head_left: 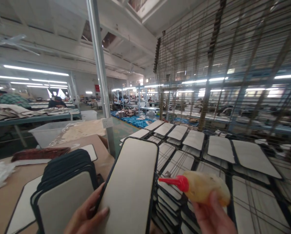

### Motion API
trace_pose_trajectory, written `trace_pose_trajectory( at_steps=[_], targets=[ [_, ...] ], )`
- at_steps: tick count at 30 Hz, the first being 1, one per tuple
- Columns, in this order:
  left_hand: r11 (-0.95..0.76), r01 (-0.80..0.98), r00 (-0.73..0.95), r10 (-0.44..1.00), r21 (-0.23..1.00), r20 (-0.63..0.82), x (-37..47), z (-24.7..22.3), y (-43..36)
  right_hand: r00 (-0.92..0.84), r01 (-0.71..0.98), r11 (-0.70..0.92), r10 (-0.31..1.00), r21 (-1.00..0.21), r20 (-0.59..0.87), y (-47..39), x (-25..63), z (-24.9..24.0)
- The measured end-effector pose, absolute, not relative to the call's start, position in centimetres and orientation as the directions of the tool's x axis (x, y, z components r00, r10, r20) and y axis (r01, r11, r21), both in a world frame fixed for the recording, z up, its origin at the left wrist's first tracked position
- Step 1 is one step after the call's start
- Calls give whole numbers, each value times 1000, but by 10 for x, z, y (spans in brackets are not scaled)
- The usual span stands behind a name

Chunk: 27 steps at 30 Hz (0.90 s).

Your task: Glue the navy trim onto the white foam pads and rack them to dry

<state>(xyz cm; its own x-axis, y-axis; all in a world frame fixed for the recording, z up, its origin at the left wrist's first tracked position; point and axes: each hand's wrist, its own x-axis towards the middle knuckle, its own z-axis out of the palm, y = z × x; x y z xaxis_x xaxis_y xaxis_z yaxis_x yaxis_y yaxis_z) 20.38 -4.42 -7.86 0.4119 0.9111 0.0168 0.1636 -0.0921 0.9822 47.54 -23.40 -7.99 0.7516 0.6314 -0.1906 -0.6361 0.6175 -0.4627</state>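
My left hand (89, 213) grips a long cream panel (132, 182) with rounded corners and a black edge, its thumb on the pale face. In my right hand (212, 214) is a squeeze bottle (206, 187) of yellowish stuff, lying sideways. Its red nozzle (172, 182) points left toward the panel's right edge, a little apart from it. Left of the held panel stands a stack of black-edged panels (66, 195), the front one showing its pale face. The lower parts of both hands are cut off by the frame.
On my right, wire rack shelves (196, 162) carry rows of similar panels, with raised wire shelves (223, 65) above. A brown table (106, 165) lies to my left, with white scraps (0, 174). A metal post (100, 65) rises ahead. People (13, 99) work at a far-left table.
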Motion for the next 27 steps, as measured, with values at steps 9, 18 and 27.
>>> trace_pose_trajectory(
  at_steps=[9, 18, 27],
  targets=[
    [34, 11, 538, 842, 999, -35, 249, -51, -64, 938, -207, 727, 338, -655, 79, -208, 492, -54],
    [76, -42, 665, 746, 996, -29, 284, -71, -1, 899, -58, 524, 397, -849, 183, -207, 461, -106],
    [48, -70, 768, 639, 996, 23, 324, -77, 18, 896, 206, 498, 251, -843, 367, -165, 488, -67]
  ],
)
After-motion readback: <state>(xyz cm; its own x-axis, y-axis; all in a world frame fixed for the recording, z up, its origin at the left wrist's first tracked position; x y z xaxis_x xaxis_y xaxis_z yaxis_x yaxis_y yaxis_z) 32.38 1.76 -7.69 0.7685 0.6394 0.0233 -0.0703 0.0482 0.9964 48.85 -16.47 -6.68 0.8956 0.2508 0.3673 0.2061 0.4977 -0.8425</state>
